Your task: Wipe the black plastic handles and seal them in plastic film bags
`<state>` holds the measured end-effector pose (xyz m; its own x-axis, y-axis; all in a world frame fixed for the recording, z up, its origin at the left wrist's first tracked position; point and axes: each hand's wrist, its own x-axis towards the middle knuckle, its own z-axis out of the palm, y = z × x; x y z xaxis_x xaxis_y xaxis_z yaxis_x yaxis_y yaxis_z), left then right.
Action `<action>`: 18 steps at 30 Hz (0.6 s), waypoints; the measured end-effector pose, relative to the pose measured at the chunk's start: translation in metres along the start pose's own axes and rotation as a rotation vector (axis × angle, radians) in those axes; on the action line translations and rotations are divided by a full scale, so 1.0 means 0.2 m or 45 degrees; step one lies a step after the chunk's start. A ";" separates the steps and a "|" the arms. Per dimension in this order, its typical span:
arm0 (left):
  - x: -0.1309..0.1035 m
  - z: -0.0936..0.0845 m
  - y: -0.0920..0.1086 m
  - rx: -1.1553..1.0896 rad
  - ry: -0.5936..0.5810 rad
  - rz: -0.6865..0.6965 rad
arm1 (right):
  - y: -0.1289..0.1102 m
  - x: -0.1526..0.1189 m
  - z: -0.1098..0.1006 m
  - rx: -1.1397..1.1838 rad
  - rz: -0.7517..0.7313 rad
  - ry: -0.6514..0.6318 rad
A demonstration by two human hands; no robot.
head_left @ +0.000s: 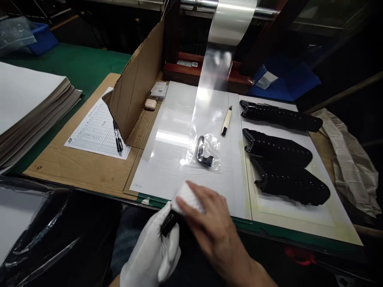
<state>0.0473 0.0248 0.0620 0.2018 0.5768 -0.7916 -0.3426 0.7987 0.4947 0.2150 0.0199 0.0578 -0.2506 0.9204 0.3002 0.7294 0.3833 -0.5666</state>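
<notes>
My left hand [152, 249], in a white glove, grips a small glossy black part [168, 224] at the table's front edge; much of that part is hidden by my fingers. Bare and slightly blurred, my right hand [214, 223] pinches a folded white cloth [190, 198] against or just over the part's upper end; I cannot tell whether they touch. Beyond my hands, a curved black piece [204, 153] lies inside a clear plastic film [211, 91] that hangs from a roll. A cutter knife [226, 121] with a cream handle rests to its right.
On the right lie several rows of black parts [281, 147]. A cardboard divider [137, 79] stands left of the white work surface [170, 175]. Farther left are a printed form [92, 127] with pens [117, 139] and a stack of white sheets [30, 95]. Blue bins stand behind.
</notes>
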 end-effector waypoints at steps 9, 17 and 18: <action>-0.01 0.00 0.01 -0.023 -0.192 -0.120 | -0.02 0.00 0.02 -0.015 0.140 -0.022; -0.01 -0.02 -0.01 -0.093 -0.268 -0.134 | -0.02 -0.01 -0.01 0.030 0.201 -0.056; -0.01 -0.03 -0.01 -0.105 -0.264 -0.133 | -0.02 -0.01 -0.02 0.035 0.157 -0.069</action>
<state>0.0423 0.0204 0.0609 0.4211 0.5213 -0.7423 -0.3820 0.8441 0.3762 0.2154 0.0172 0.0618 -0.1947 0.9631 0.1860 0.7390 0.2687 -0.6178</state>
